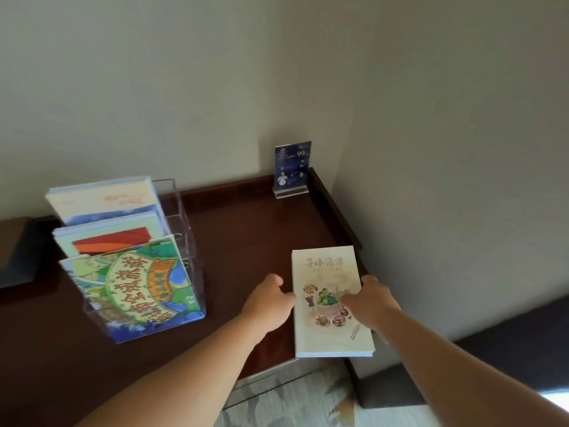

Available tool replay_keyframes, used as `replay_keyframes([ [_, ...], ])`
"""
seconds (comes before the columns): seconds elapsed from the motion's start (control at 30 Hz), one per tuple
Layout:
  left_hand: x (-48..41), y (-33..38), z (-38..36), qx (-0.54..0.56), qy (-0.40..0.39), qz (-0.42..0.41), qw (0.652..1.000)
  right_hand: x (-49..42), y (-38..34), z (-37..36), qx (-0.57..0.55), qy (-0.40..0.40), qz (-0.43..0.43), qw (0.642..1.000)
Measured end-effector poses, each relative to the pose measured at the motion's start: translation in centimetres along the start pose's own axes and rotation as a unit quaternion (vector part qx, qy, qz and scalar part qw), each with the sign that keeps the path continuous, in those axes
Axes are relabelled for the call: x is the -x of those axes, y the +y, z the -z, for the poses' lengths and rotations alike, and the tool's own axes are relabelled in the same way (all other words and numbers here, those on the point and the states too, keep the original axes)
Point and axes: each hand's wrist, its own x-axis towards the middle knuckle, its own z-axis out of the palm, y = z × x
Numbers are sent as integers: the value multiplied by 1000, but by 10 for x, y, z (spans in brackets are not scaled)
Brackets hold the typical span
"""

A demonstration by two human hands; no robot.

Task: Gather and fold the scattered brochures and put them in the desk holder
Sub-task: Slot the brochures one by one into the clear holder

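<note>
The cream paper brochure with food drawings lies flat on the dark wooden surface, well right of the clear acrylic tiered holder. The left hand and right hand flank it. Each grip curls onto a long edge, seemingly to lift it squarely toward the holder, which carries colourful brochures.

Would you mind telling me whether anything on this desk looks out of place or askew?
Yes: the cream food brochure lies flat near the front right corner of the desk, outside the clear holder. In the holder, the front brochure leans crooked, and its print seems upside down.
</note>
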Motion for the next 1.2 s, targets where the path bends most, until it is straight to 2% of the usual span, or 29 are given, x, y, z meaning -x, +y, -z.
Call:
replay_keyframes([
  [0.17,-8,9,-27,108,-26,87,990,-19,13,-6,-77,-57,-21,995],
  [0.4,-12,18,-39,137,32,120,983,-35,12,-8,-113,-74,-21,991],
  [0.63,-19,15,-37,203,31,198,958,-40,10,-17,-171,-79,-26,982],
  [0.7,-17,18,-27,220,24,191,956,-39,7,-21,-200,-98,-29,974],
  [0.77,-14,19,-13,286,20,166,943,-37,-1,-21,-233,-98,-16,967],
  [0.87,-6,21,11,366,39,104,924,-36,-23,-14,-276,-31,56,959],
  [0.93,-4,23,22,389,41,54,919,-32,-41,-7,-308,-15,111,945],
  [1.07,-4,19,32,388,57,11,920,-23,-56,0,-323,-6,184,928],
  [1.2,-3,11,31,347,70,24,935,-18,-52,-9,-277,9,235,932],
])
